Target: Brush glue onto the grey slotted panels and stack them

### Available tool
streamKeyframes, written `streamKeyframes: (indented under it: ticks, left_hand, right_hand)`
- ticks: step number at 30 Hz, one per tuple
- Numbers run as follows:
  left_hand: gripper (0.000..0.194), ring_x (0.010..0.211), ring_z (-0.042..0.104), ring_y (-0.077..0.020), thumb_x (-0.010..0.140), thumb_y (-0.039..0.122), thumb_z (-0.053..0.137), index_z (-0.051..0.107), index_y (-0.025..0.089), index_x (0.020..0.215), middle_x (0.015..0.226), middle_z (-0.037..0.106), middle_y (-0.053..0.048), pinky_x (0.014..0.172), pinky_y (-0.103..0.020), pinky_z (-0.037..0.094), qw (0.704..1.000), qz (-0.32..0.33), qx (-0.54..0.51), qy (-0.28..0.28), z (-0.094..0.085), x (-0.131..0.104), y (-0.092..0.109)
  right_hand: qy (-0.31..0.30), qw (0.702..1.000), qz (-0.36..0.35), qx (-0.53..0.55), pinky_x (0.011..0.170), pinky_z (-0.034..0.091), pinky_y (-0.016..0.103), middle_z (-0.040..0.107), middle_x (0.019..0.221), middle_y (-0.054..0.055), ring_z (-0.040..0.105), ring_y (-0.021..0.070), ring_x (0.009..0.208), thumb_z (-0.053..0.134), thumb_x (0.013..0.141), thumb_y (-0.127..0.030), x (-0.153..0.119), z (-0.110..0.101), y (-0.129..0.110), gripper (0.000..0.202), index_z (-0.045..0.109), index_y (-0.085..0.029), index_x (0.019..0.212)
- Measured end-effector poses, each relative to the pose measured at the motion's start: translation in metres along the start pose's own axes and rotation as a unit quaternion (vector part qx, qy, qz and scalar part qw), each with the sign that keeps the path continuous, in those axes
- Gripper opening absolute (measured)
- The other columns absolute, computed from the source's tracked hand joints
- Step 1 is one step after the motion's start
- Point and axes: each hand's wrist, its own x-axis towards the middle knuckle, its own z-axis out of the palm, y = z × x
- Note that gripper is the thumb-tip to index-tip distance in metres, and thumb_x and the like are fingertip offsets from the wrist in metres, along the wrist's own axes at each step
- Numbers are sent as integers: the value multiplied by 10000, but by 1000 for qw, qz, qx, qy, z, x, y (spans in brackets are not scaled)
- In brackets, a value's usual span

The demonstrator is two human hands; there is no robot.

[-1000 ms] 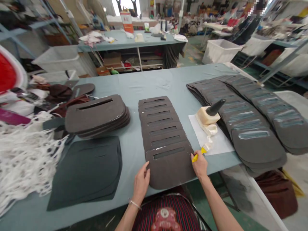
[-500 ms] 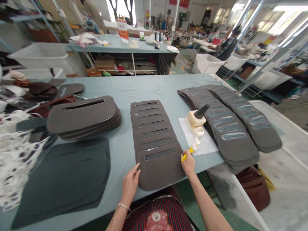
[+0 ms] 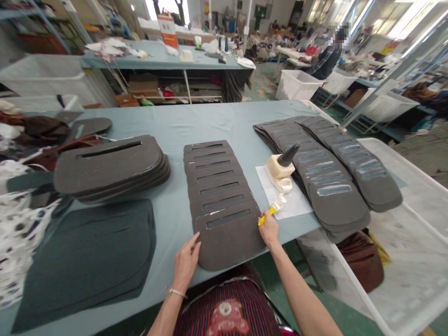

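An overlapping row of dark grey slotted panels (image 3: 227,247) lies in front of me, each with one long narrow cut-out. At the left edge of the nearest panel rests my left hand (image 3: 185,263), its fingers apart and holding nothing. My right hand (image 3: 269,231) is closed around a yellow-handled brush (image 3: 265,217) by the panel's right edge. Whitish paste covers the bristles, which point toward a white paper sheet (image 3: 297,207). On that sheet stands a cream bottle (image 3: 278,169) with a black cone-shaped top and pale paste below it.
More slotted panels (image 3: 336,207) fan out at right, with glossy streaks around their slots. A thick panel stack (image 3: 105,165) and dark green sheets (image 3: 94,247) lie at left, beside white perforated scraps (image 3: 24,233). A white bin (image 3: 402,261) adjoins the table's right side.
The whole scene has shifted slightly left and up as the camera turned. Both hands keep about the same places against the panels, and the brush stays in the right hand.
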Motion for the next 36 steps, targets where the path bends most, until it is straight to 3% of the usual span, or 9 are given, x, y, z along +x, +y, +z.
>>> streamKeyframes:
  ticks: [8,26,31,36]
  left_hand:
    - [451,740,615,-171,867,387,398,537,228,1265,825,667,-43,758,-320,470,1000,-5,20,1,-2,1,5]
    - [415,679,567,-129,856,291,429,542,220,1249,753,616,-10,695,-267,444,999,-12,31,6,0,2,9]
    - [393,764,567,-156,842,244,457,544,227,1225,875,600,-47,692,-279,446,991,-29,125,34,4,0,24]
    - [344,903,542,-190,841,212,447,564,214,1164,981,522,-80,767,-314,465,981,24,175,75,5,0,26]
  right_hand:
    - [12,1000,-12,13,549,167,231,508,720,-22,372,87,575,537,831,-206,-2,2,2,71,527,-187,899]
    - [11,999,-13,-52,558,178,242,501,725,-18,371,91,584,563,850,-274,-1,1,-2,132,525,-180,934]
    - [6,995,1,-101,559,202,256,516,789,26,449,144,681,568,844,-322,-2,-5,-9,181,526,-195,966]
    - [53,993,-39,-95,631,275,271,521,872,72,456,220,860,610,798,-302,3,-12,2,226,526,-194,978]
